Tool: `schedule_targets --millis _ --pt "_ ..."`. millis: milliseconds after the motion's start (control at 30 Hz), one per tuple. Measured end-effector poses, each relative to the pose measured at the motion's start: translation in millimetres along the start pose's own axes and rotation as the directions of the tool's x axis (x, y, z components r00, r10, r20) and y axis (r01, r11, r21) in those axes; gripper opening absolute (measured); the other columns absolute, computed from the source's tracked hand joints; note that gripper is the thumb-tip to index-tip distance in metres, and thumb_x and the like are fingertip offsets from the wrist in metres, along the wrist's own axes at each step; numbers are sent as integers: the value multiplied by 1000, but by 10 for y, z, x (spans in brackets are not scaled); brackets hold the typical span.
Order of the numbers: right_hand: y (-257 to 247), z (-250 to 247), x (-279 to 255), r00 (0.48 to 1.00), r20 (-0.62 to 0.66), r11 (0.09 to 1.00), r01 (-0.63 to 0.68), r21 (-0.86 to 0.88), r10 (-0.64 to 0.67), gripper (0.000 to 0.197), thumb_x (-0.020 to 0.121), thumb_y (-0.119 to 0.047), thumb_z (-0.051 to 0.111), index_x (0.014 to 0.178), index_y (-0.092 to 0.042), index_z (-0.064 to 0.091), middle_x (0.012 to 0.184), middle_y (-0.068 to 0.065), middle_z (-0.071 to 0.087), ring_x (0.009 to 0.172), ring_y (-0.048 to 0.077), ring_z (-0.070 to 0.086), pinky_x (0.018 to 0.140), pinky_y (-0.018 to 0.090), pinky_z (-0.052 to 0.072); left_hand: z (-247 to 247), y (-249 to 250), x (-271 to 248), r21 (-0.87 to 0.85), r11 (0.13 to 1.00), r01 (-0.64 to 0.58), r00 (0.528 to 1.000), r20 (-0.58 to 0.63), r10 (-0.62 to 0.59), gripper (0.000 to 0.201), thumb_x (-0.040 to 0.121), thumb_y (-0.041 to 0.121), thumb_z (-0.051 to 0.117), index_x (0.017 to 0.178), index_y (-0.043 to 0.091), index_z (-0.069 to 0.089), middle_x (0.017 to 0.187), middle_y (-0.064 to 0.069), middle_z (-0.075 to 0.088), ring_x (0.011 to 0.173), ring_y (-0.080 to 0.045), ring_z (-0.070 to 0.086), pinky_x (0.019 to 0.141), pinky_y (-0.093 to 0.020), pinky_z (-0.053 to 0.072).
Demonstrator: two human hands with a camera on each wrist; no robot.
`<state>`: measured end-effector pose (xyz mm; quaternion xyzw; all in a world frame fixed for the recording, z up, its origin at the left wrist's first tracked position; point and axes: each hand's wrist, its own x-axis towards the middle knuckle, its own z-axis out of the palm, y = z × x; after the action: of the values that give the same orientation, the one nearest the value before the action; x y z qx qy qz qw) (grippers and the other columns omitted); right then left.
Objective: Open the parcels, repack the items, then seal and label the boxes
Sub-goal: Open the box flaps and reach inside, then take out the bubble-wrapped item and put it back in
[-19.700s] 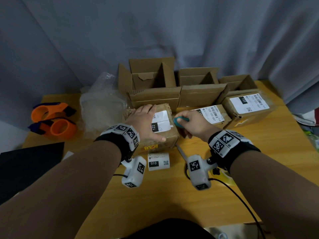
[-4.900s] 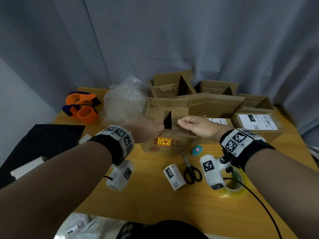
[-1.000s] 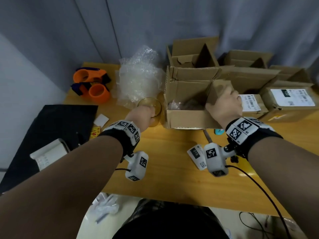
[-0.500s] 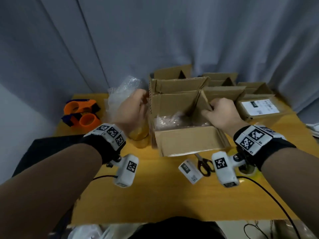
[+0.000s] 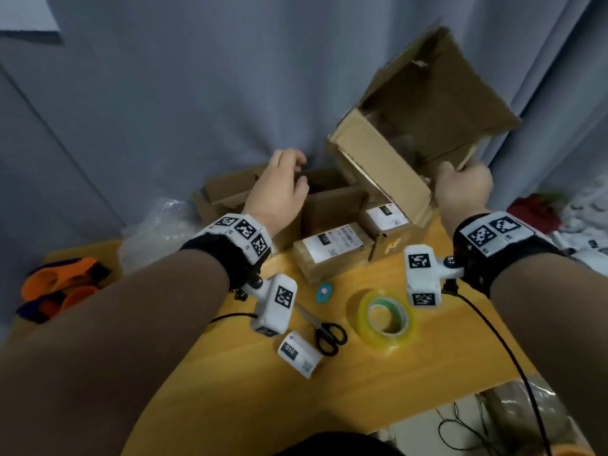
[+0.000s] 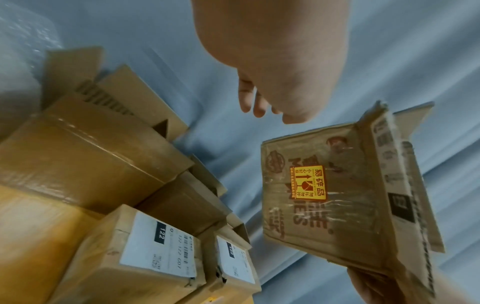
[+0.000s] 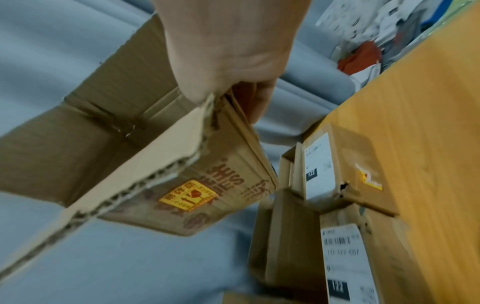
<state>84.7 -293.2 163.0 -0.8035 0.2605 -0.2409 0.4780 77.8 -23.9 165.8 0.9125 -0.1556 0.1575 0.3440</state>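
The right hand grips a flap of the opened box, lifted and tilted above the sealed parcels; the left hand hovers loose and empty; unpacking seems underway; next it wants setting aside; its inside looks empty, perhaps, though dim.

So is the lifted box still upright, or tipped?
Tipped. The box is off the table, its opening and flaps facing the head camera; the right hand pinches one flap, the left hand is off it.
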Motion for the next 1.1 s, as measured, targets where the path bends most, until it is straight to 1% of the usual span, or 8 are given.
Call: schedule_targets --millis 133,267,433,533,700,800,867,1100 --pt "268 -161 391 988 -77 990 -138 -15 136 42 90 -16 44 128 0 42 125 19 54 111 35 54 78 34 38 344 288 201 35 999 -1 999 41 -1 27 95 16 48 122 13 47 120 -3 46 91 -12 49 89 -33 45" --pt "571 -343 799 982 -88 984 -171 -59 166 58 89 -14 47 143 -8 25 134 20 45 111 39 53 90 44 45 824 604 363 47 999 27 998 61 -30 27 94 15 48 121 13 48 120 -4 46 94 -20 54 88 -34 45" --pt "935 -603 1238 949 -153 945 -297 -135 276 76 89 -19 56 151 -15 12 140 20 35 118 35 51 102 38 37 1510 958 455 41 994 105 988 107 -108 26 92 13 49 118 12 48 115 -3 45 81 -14 46 83 -30 42" --pt "1326 -683 1452 943 2 933 -328 -147 332 81 87 -21 55 151 -17 7 147 26 24 129 37 40 108 47 35 1854 1107 439 34 987 156 979 130 -159 27 91 11 50 118 11 49 115 -3 47 84 -13 48 82 -27 41" --pt "1692 -810 1507 898 -5 865 -425 -267 440 85 90 -22 59 152 -17 1 151 23 20 132 35 37 108 40 30 2218 1214 339 26 957 290 942 168 -290 32 90 7 52 121 9 48 121 -8 47 91 -20 52 86 -33 44" --pt "1956 -844 1400 827 198 828 -445 -341 526 89 90 -26 57 152 -19 -6 154 23 11 138 40 26 112 48 29 2353 1224 267 76 950 302 930 197 -311 33 90 8 53 122 9 47 123 -10 46 95 -25 54 87 -36 45" --pt "2009 -850 1333 794 150 770 -496 -401 589 90 89 -29 60 152 -20 -3 151 21 20 134 38 34 109 45 32 2418 1226 237 112 946 304 924 208 -321 34 89 10 54 123 9 47 124 -10 46 95 -27 55 88 -40 45" --pt "1759 -846 1261 965 46 858 -206 -470 257 83 83 -24 64 148 -3 17 144 24 27 129 36 37 103 40 32 2396 1267 312 126 951 281 934 191 -302 34 90 8 51 123 8 46 125 -10 44 93 -21 51 85 -36 45"
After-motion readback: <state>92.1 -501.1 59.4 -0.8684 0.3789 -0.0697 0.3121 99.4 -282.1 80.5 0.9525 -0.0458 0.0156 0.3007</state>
